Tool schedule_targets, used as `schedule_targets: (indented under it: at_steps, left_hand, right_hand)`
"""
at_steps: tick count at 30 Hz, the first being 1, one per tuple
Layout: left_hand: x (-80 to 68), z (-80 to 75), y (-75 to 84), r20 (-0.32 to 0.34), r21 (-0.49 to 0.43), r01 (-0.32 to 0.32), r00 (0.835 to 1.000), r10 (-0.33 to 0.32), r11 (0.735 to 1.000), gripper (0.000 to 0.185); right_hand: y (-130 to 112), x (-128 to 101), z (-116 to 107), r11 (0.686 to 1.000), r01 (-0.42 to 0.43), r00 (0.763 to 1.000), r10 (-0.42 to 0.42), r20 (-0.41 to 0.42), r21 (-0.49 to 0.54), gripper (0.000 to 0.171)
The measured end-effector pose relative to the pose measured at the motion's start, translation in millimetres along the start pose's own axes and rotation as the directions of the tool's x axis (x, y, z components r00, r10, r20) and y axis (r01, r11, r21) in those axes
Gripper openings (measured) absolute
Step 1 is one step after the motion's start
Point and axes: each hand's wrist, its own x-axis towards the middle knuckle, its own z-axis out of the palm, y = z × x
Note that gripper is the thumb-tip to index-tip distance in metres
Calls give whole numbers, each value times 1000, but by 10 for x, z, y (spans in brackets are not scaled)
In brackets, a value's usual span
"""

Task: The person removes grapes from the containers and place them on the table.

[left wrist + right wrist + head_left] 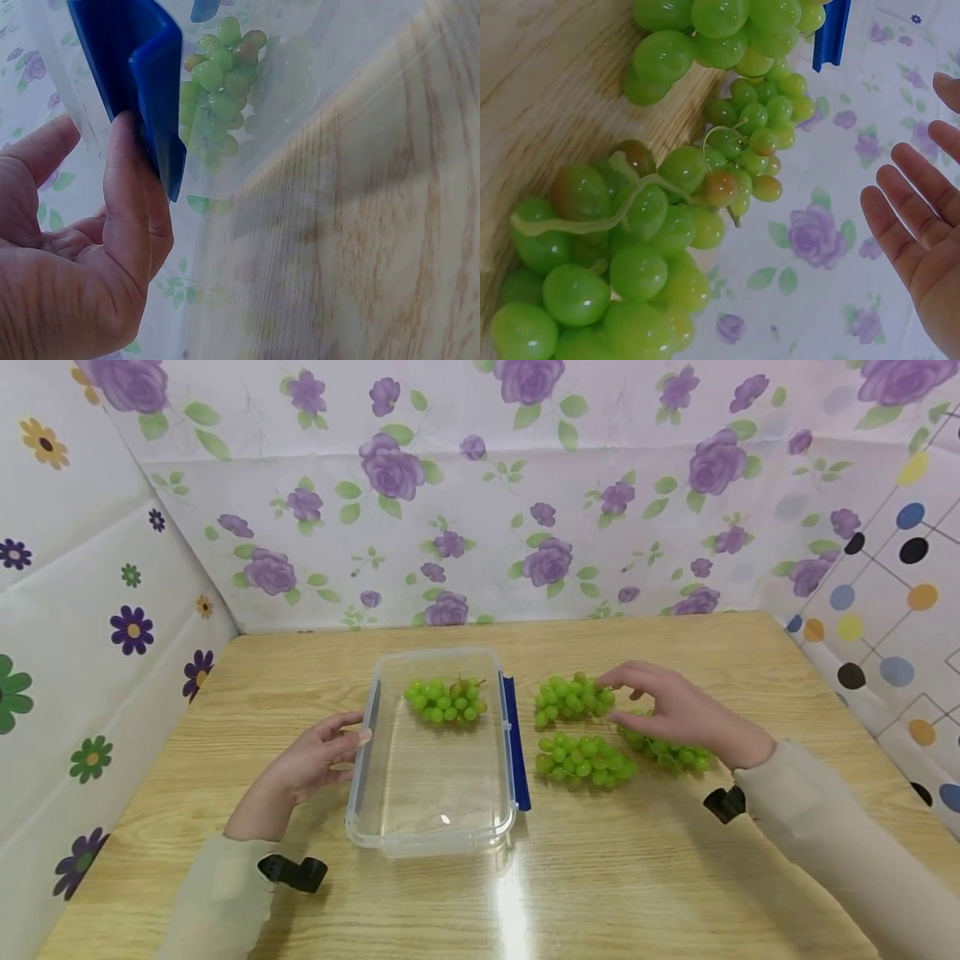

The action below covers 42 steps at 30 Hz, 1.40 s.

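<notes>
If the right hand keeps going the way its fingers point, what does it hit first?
Most likely the far bunch of green grapes: the right hand, open, points left with its fingertips right at that bunch's edge. Height above it is unclear.

The right hand (678, 710) covered most of the rightmost grape bunch (671, 752) mid-right in the head view. In the right wrist view the frame's top cut off the upper grape bunch (720, 34). The clear container (300, 82) was blurry, probably motion, in the left wrist view.
</notes>
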Motion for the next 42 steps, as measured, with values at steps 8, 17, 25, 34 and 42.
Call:
schedule_targets:
  at_steps: [8, 17, 25, 34, 42]
  left_hand:
    - [-3, -6, 9, -2, 3, 10, 1000, -10, 1000, 69]
    - [0, -3, -15, -2, -16, -5, 1000, 5, 1000, 68]
    - [-8, 4, 1, 3, -10, -6, 1000, 6, 1000, 69]
    - [7, 9, 11, 3, -16, 1, 1000, -1, 1000, 68]
    - [4, 2, 5, 7, -8, 7, 1000, -7, 1000, 68]
  right_hand:
    - [17, 85, 47, 998, 58, 998, -58, -9, 4, 44]
    - [-17, 200, 68, 999, 35, 999, -34, 29, -13, 41]
    - [-66, 318, 67, 1000, 20, 998, -20, 65, -5, 40]
    - [-122, 442, 76, 1000, 5, 995, -6, 95, 3, 41]
    - [-208, 569, 88, 1000, 8, 995, -7, 102, -9, 43]
